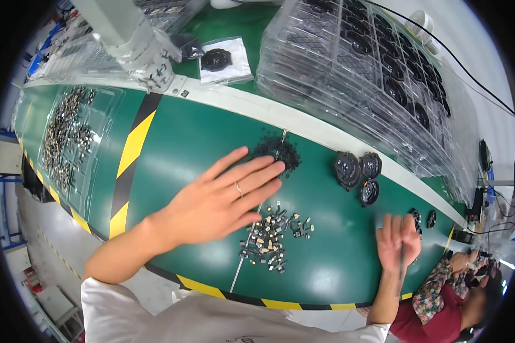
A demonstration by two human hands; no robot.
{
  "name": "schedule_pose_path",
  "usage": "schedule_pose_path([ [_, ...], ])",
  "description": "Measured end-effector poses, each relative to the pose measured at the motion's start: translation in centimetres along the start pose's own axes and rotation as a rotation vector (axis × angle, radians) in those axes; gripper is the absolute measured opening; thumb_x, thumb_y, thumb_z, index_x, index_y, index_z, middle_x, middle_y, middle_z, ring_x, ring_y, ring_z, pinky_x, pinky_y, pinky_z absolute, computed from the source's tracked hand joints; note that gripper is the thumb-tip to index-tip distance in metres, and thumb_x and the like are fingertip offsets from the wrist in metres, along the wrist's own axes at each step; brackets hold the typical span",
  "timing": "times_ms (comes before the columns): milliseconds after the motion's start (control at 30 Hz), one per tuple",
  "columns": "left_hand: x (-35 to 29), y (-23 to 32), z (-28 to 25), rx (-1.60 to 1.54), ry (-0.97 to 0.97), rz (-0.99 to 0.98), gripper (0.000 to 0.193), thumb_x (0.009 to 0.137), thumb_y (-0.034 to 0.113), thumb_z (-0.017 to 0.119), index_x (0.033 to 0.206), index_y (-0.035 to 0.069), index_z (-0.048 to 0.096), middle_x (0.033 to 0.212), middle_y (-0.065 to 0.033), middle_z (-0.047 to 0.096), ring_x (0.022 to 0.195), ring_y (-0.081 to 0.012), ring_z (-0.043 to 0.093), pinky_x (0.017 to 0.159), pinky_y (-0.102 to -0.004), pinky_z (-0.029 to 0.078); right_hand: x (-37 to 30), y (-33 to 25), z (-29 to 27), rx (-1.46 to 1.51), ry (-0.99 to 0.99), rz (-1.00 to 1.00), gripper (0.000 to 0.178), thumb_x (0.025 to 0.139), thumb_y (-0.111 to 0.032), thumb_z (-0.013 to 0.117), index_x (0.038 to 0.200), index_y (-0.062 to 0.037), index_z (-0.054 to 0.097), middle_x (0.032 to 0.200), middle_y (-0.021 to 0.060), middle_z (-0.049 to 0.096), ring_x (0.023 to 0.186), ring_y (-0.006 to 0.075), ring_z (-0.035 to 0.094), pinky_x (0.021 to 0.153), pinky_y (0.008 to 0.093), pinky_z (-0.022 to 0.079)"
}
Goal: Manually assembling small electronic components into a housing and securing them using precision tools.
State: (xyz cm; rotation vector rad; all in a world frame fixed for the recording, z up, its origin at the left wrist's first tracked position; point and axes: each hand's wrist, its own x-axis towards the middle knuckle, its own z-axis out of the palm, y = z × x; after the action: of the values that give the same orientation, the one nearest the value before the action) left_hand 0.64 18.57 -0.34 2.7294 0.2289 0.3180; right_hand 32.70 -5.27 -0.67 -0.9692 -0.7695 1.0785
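My left hand (pixel 223 197) is spread flat with its fingers apart, a ring on one finger. Its fingertips reach the near edge of a pile of tiny black parts (pixel 286 154); whether they press on any is hidden. Below those fingers lies a scattered heap of small black, tan and silver connector-like pieces (pixel 269 237). My right hand (pixel 396 243) is closed, fingers curled, above the green mat to the right. A thin, dark, blurred streak shows at this hand, too smeared to name. Three round black watch-case-like housings (pixel 347 170) sit beyond the right hand, near the white rail.
A clear tray (pixel 91 154) of many small metallic parts lies far left. Stacked clear trays (pixel 349 68) with round black housings stand behind the white rail (pixel 234 103). A bagged black housing (pixel 216 59) rests beside a white post (pixel 131 46). Another person (pixel 440 303) works at right.
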Motion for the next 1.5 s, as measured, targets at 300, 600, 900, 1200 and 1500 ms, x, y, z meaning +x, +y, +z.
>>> schedule_pose_path([
  [300, 0.0, -1.7, 1.2, -0.280, 0.393, -0.013, 0.025, 0.089, -0.003, 0.067, 0.112, 0.007, 0.070, 0.115, -0.0079, 0.068, 0.106, -0.0288, 0.062, 0.093, -0.0395, 0.048, -1.1, -0.4, -0.5, 0.518, 0.004, 0.054, 0.074, 0.051, 0.012, 0.052, 0.124, 0.0026, 0.050, 0.104, 0.0106, 0.055, 0.097, 0.0279, 0.052, 0.082, 0.0431, 0.049],
  [600, 0.6, -1.8, 1.4, -0.470, 0.539, -0.083, 0.016, 0.087, -0.011, 0.067, 0.097, 0.000, 0.069, 0.099, -0.0088, 0.071, 0.092, -0.0233, 0.069, 0.080, -0.0311, 0.055, 0.0, 1.2, 1.4, -0.193, -0.125, 0.090, 0.070, 0.075, 0.009, 0.053, 0.144, 0.0067, 0.045, 0.141, 0.0207, 0.055, 0.109, 0.0256, 0.060, 0.089, 0.0375, 0.053],
  [900, 0.2, -1.7, -0.1, -0.572, 0.586, -0.286, 0.006, 0.098, 0.001, 0.063, 0.104, 0.001, 0.065, 0.095, -0.0084, 0.071, 0.079, -0.0156, 0.071, 0.070, -0.0304, 0.056, -0.8, -0.4, 2.7, -0.749, -0.186, 0.098, 0.024, 0.105, -0.004, 0.051, 0.120, 0.0078, 0.065, 0.113, 0.0173, 0.071, 0.084, 0.0178, 0.068, 0.076, 0.0303, 0.054],
  [1200, -2.6, 5.1, 1.1, -0.105, 0.192, 0.178, 0.027, 0.087, 0.009, 0.074, 0.113, 0.007, 0.067, 0.131, -0.0103, 0.060, 0.121, -0.0302, 0.059, 0.101, -0.0434, 0.049, -2.0, 0.2, 3.3, 0.134, 0.086, 0.104, 0.054, 0.092, -0.011, 0.067, 0.141, 0.0066, 0.053, 0.113, 0.0230, 0.069, 0.090, 0.0313, 0.073, 0.080, 0.0372, 0.058],
  [1500, -8.6, 8.3, 0.5, 0.011, -0.002, -0.318, 0.065, 0.089, 0.020, 0.074, 0.146, 0.003, 0.048, 0.159, -0.0213, 0.037, 0.148, -0.0417, 0.035, 0.122, -0.0553, 0.030, -1.7, 0.4, 3.7, -0.249, -0.262, 0.359, 0.029, 0.105, -0.008, 0.055, 0.131, 0.0022, 0.061, 0.091, 0.0082, 0.065, 0.078, 0.0128, 0.061, 0.070, 0.0263, 0.051],
])
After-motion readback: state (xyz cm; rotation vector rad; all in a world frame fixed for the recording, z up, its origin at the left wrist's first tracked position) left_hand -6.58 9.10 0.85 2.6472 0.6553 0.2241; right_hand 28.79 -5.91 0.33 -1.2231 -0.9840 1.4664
